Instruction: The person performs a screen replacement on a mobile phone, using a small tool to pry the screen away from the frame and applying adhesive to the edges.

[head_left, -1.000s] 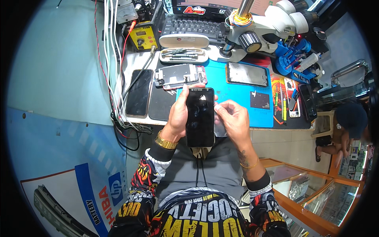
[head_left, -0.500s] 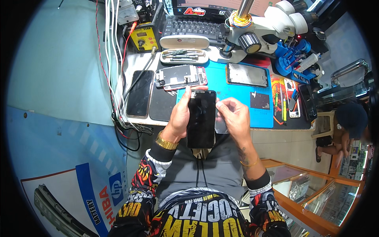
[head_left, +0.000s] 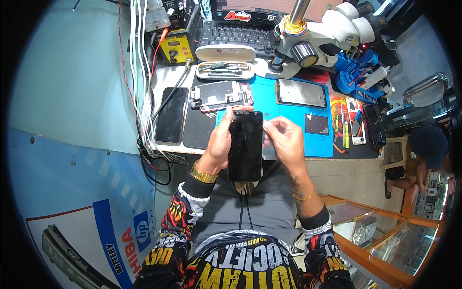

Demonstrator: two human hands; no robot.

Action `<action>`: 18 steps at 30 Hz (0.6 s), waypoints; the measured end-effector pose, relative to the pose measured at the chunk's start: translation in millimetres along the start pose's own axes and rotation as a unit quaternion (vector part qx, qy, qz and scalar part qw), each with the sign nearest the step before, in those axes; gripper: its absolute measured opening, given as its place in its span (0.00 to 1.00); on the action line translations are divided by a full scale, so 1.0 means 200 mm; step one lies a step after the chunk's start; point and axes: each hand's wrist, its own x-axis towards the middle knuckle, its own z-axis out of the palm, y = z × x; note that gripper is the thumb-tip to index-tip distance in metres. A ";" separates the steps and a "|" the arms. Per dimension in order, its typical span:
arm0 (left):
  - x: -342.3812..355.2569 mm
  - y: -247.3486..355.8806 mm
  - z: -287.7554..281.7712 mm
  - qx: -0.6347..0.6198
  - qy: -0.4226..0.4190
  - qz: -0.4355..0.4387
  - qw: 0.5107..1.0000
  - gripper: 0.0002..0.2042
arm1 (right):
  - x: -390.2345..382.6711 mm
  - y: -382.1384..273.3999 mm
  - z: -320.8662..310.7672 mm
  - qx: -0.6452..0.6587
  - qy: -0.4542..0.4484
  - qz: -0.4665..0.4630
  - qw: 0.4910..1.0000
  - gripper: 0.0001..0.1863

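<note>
My left hand grips a black smartphone upright in the picture, its thumb along the left edge, in front of the work table. My right hand pinches a thin clear sheet at the phone's upper right edge, partly hidden behind thumb and phone. Just beyond my hands, an opened phone with screen assembly lies at the edge of a blue mat. Another phone lies to the left, and a silver-faced device rests on the mat.
A microscope, tool case, keyboard, yellow power unit and hanging cables line the back and left. Blue tool holders and small tools sit right. A seated person is beside a glass counter.
Over the last second the phone in my left hand has shifted slightly down and right. My right hand's pinch at the upper right edge has moved slightly with it.
</note>
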 end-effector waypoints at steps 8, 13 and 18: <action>-0.05 -0.01 0.02 -0.067 -0.022 -0.033 0.997 0.32 | -0.08 -0.03 -0.03 0.003 -0.011 0.024 1.000 0.11; -0.30 -0.10 0.09 -0.174 -0.052 -0.058 0.982 0.33 | -0.37 -0.08 -0.06 0.066 -0.037 0.085 0.993 0.09; -0.55 -0.26 0.06 -0.168 -0.008 -0.083 0.982 0.34 | -0.62 0.05 -0.05 0.089 -0.031 0.111 0.989 0.07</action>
